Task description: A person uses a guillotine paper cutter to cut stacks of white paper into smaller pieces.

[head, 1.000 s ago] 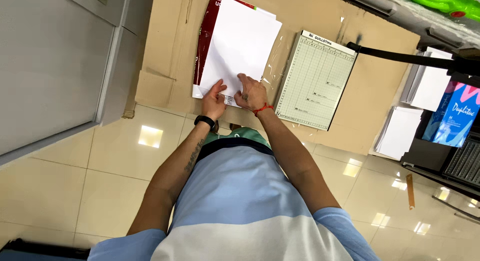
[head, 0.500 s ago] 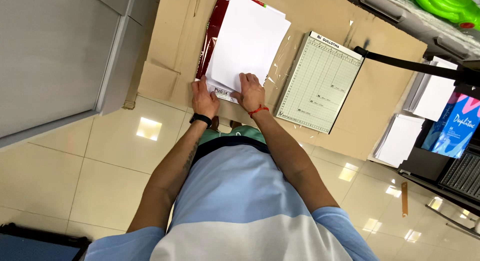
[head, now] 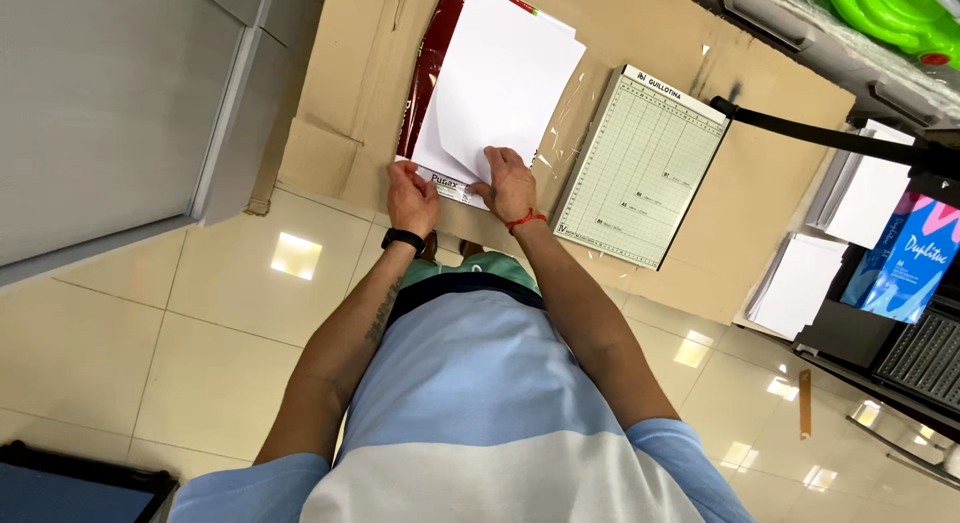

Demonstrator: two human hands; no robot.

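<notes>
White paper sheets (head: 505, 78) are stacked on top of a dark red paper wrapper (head: 430, 73), and both lie on a flattened sheet of brown cardboard (head: 350, 103) that covers the tabletop. The stack is slightly fanned, with its upper corner reaching past the wrapper toward the top of the view. The near edge of the stack is held by both hands: the right hand (head: 508, 185) is laid flat on the lower corner of the top sheets with the fingers pressing down, and the left hand (head: 412, 198) is closed on the near edge of the wrapper and the sheets just beside it. The two hands are set near each other but are not touching. A black watch (head: 402, 240) is worn on the left wrist and a red string bracelet (head: 524, 221) on the right. Just beside the stack, to the right, a guillotine paper cutter (head: 645, 168) with a pale green gridded bed is placed on the same cardboard, its black lever arm (head: 820, 133) raised and reaching off to the right. Further right, more piles of white paper (head: 795, 288) and a blue paper ream package (head: 910, 258) are seen. A grey cabinet (head: 110, 113) is seen at the left, above a glossy tiled floor (head: 200, 353).
</notes>
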